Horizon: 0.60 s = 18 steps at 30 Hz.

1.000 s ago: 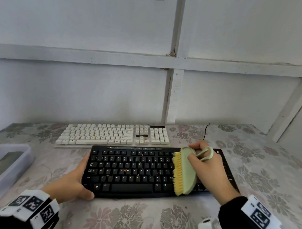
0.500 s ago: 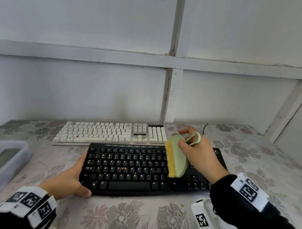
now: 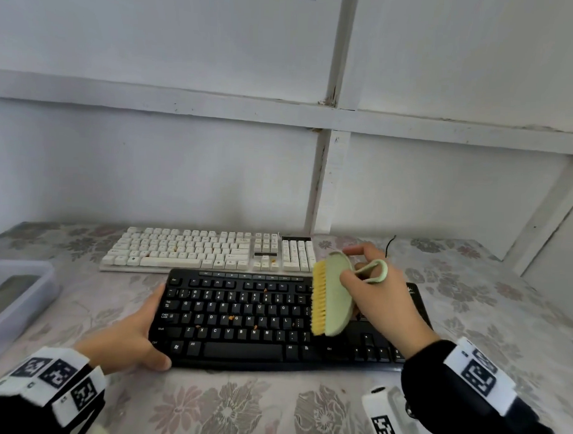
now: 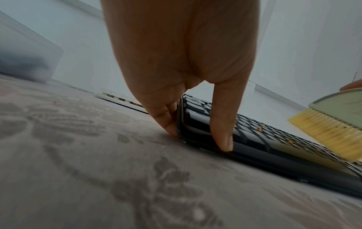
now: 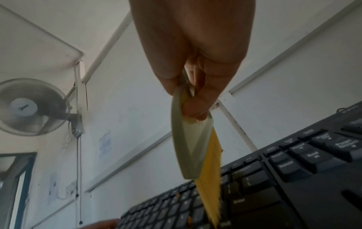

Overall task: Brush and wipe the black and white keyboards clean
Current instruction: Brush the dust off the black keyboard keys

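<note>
Head view: black keyboard [image 3: 275, 317] flat on the flower-patterned counter [image 3: 226, 406], close to the near edge, with orange crumbs [image 3: 231, 317] scattered over its keys. White keyboard [image 3: 209, 251] just behind it, parallel, also flecked with a few crumbs. Left hand [image 3: 125, 337] wrapped around the black keyboard's left end, thumb on the front corner, fingers along the side edge. Right hand [image 3: 378, 298] closed around the loop handle of a pale green brush [image 3: 334, 299], yellow bristles pointing left, held over the right-centre keys near the Enter column. Clear plastic tub [image 3: 13, 291] at the far left of the counter. Thin black cable [image 3: 389, 244] behind the right hand.

Left wrist view: left hand [image 4: 182, 62] seen from behind, fingers [image 4: 166, 120] pressed against the black keyboard's [image 4: 254, 147] left edge, thumb laid on its front corner. Brush [image 4: 333, 124] entering from the right, bristles tilted down close over the keys; contact hard to judge. A few crumbs [image 4: 259, 128] on the keys. Blurred tub [image 4: 25, 58] at upper left.

Right wrist view: right hand [image 5: 194, 51] pinching the brush [image 5: 188, 139] at its handle, bristles hanging down toward the black keyboard [image 5: 284, 178]. Wall fan [image 5: 29, 106] at left, white panelled wall behind.
</note>
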Tool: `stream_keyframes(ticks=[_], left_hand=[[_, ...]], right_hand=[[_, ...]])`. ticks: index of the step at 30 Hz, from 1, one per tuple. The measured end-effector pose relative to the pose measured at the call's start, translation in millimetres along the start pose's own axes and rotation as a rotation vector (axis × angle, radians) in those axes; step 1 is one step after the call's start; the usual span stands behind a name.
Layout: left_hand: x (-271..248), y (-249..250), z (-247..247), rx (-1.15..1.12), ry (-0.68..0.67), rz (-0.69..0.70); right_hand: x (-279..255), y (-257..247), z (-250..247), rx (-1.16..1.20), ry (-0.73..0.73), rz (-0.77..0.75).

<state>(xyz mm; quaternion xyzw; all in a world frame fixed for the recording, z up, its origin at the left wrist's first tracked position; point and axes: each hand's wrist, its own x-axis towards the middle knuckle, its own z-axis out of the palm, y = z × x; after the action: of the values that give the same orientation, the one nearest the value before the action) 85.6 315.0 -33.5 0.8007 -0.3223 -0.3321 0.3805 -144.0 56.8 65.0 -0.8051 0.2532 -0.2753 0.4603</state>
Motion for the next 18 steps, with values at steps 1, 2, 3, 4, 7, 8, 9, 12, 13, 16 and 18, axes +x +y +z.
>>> stream_keyframes(ticks=[1, 2, 3, 4, 7, 8, 9, 12, 13, 16, 18], left_hand=[[0, 0, -1, 0.004, -0.003, -0.006], [0, 0, -1, 0.01, -0.004, -0.013], [0, -1, -1, 0.016, -0.001, -0.018], [0, -2, -2, 0.017, 0.0, -0.021], [1, -1, -1, -0.008, -0.002, -0.023], [1, -1, 0, -0.015, -0.001, -0.019], [1, 0, 0, -0.02, -0.001, -0.013], [-1, 4, 2, -0.044, 0.0, 0.006], [-2, 5, 2, -0.049, 0.002, 0.008], [-3, 6, 2, -0.044, -0.004, -0.006], [-3, 6, 1, -0.039, 0.002, -0.01]], right_hand=[[-1, 2, 3, -0.028, -0.033, 0.014], [-3, 3, 5, -0.054, -0.08, 0.039], [-5, 4, 6, -0.069, -0.131, 0.065], [-7, 4, 6, -0.079, -0.178, 0.085], [-9, -3, 2, -0.116, -0.254, 0.11], [-7, -4, 1, -0.103, -0.232, 0.109], [-5, -6, 1, -0.078, -0.188, 0.099], [1, -5, 2, -0.027, -0.059, 0.061], [1, -4, 3, -0.021, -0.053, 0.067], [-5, 1, 4, -0.058, -0.142, 0.121], [-11, 1, 1, -0.095, -0.233, 0.139]])
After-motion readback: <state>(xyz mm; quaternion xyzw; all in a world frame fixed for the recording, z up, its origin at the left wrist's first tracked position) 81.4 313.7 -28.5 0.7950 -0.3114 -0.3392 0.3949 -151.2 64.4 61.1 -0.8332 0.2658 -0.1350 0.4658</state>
